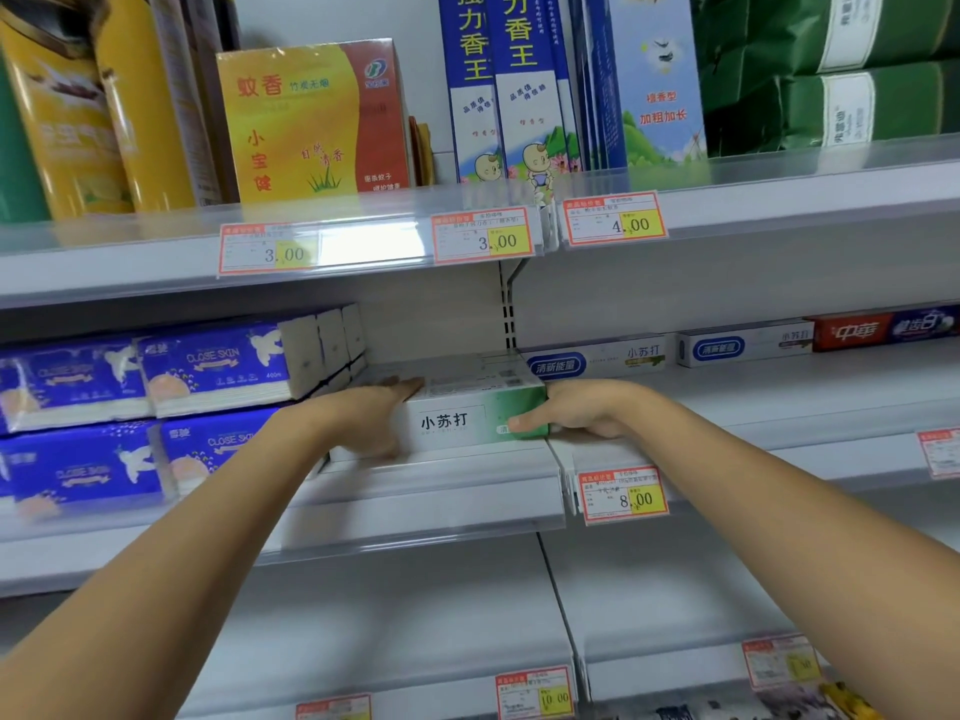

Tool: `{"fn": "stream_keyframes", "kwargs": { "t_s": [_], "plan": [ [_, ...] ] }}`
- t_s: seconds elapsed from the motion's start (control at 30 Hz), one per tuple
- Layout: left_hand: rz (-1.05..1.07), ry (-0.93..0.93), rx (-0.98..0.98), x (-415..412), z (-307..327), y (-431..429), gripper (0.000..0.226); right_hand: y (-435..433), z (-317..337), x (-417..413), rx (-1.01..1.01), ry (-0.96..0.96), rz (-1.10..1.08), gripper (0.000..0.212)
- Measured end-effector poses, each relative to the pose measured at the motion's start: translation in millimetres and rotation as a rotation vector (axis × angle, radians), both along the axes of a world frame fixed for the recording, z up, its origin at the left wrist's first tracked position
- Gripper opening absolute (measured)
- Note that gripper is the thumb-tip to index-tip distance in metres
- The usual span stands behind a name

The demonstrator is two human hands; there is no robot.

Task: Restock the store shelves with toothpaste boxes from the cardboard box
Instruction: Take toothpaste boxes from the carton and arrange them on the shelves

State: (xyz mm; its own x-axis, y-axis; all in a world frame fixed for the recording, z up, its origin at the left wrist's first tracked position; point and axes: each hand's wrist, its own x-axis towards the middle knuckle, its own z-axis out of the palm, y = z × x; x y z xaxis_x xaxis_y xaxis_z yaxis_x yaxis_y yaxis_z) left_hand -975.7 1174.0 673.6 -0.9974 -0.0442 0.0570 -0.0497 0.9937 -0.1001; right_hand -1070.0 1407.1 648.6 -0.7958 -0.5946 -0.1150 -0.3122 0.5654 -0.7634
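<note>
Forearms reach in from both sides to a toothpaste box (457, 423) at the middle shelf's (441, 491) front edge.
Box lies lengthwise left to right between the hands: left hand (374, 413) presses its left end with straight fingers, right hand (576, 415) grips its right end, thumb across the front.
</note>
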Motion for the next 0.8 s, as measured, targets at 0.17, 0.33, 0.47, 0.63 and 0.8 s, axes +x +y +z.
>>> {"fn": "stream_keyframes", "kwargs": {
  "t_s": [0.17, 0.33, 0.47, 0.63, 0.8],
  "plan": [
    [0.018, 0.014, 0.01, 5.6, -0.4, 5.5, 0.084, -10.1, -3.0, 2.5, 0.095, 0.112, -0.084, 0.064],
    [-0.017, 0.129, 0.047, 17.0, -1.5, 19.4, 0.069, -5.7, 3.6, 19.1, 0.149, 0.18, -0.132, 0.061],
    [-0.269, 0.577, 0.242, 35.7, -22.6, 57.5, 0.04, 18.1, 5.7, 61.7, -0.099, 0.407, -0.232, 0.061],
    [-0.695, 0.734, 0.674, 90.1, -87.9, 145.1, 0.024, 105.5, -37.5, 120.1, -0.478, 0.68, -0.455, 0.041],
    [-0.716, 0.277, 0.879, 91.0, -208.6, 224.5, 0.042, 198.1, -147.4, 150.4, -0.204, 0.464, -0.569, 0.061]
  ]
}}
